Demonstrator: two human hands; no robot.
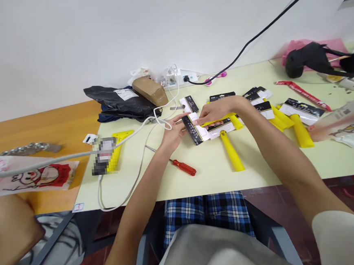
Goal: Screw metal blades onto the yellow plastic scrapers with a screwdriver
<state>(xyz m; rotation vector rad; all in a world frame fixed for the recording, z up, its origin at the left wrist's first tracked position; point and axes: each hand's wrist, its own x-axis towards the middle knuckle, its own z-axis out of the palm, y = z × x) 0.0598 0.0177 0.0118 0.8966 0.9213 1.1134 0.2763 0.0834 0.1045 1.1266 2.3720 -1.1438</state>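
Note:
A yellow-handled scraper (236, 122) with a black-and-white card (192, 130) over its blade end is between my two hands above the table. My left hand (174, 133) grips the card's left edge, its fingers partly hidden behind it. From above, my right hand (217, 110) is closed around the yellow handle, with fingertips on the card. Just in front lies another scraper with a yellow handle (232, 152). A red-handled screwdriver (184, 167) rests nearer me, its shaft passing under my left forearm. Beyond my hands lies a small black-and-white card (189, 104).
More yellow-handled scrapers (301, 131) lie to the right, beside a red strap (304, 94). A white cable (140, 129) loops across the left side, near a pixelated object (103, 156). A black plastic bag (122, 102), brown box (151, 90) and power strip (180, 76) are at the wall.

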